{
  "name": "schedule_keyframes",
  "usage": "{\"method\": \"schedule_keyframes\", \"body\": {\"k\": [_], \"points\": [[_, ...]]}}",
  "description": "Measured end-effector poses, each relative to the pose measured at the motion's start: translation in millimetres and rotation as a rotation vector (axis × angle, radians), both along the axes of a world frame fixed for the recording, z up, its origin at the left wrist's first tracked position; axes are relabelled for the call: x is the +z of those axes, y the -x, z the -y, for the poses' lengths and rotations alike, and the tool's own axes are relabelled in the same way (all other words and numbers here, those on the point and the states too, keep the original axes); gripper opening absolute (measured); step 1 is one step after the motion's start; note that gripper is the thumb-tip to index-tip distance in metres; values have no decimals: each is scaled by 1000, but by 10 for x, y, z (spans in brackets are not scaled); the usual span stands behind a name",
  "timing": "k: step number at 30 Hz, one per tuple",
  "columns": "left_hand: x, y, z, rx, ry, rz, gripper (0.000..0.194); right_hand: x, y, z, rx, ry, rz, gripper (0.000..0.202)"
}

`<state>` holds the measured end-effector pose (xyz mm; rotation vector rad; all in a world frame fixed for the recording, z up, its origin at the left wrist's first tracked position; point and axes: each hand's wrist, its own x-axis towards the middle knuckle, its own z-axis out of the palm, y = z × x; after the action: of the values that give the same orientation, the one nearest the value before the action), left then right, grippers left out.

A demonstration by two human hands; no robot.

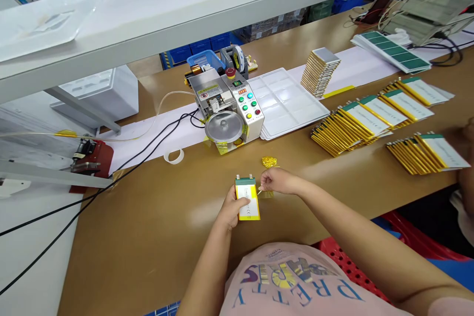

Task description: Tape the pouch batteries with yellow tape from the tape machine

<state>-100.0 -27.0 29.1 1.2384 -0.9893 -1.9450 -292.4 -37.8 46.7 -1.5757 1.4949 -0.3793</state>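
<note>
My left hand point(230, 208) is wrapped round a flat pouch battery cell point(244, 190), thumb across its white label. The cell has a dark green top band, two metal tabs pointing away from me and yellow tape on its edges. My right hand point(276, 180) is closed in a pinch just beside the cell's right edge. A thin pale stick-like piece point(259, 190) pokes out of its fingertips towards the cell; its kind is too small to tell. Beyond that hand lies a crumpled heap of yellow tape point(268, 161).
A tape dispensing machine point(252, 111) stands ahead, with a white tape ring point(174, 156) to its left. White trays point(287, 101), a stack of cells point(320, 71) and fanned rows of cells point(344, 126) lie rightward. A shelf point(185, 24) crosses above. Another person's arm shows at the right edge.
</note>
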Motion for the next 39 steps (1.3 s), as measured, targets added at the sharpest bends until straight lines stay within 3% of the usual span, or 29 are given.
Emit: {"method": "schedule_keyframes", "body": {"k": [15, 20, 22, 25, 27, 30, 33, 36, 39], "points": [[111, 88, -26, 64, -27, 15, 42, 6, -33, 8, -28, 0, -7, 13], [80, 182, -41, 176, 4, 68, 41, 18, -20, 7, -30, -3, 39, 13], [76, 201, -46, 222, 10, 68, 40, 28, 52, 1, -122, 9, 27, 18], [93, 191, -39, 262, 18, 10, 37, 32, 166, -50, -428, 5, -2, 34], [114, 178, -27, 283, 31, -13, 35, 29, 161, -122, -506, -72, 198, 41], [141, 177, -14, 307, 50, -31, 33, 24, -2, -251, -419, -264, 669, 46], [148, 188, -25, 298, 61, -95, 31, 20, -194, -324, -384, -394, 964, 46], [136, 183, -54, 289, 71, -134, 30, 23, -279, -321, -449, -399, 1112, 40], [112, 190, -89, 319, 60, -153, 31, 46, -328, -301, -592, -228, 1067, 39]]}}
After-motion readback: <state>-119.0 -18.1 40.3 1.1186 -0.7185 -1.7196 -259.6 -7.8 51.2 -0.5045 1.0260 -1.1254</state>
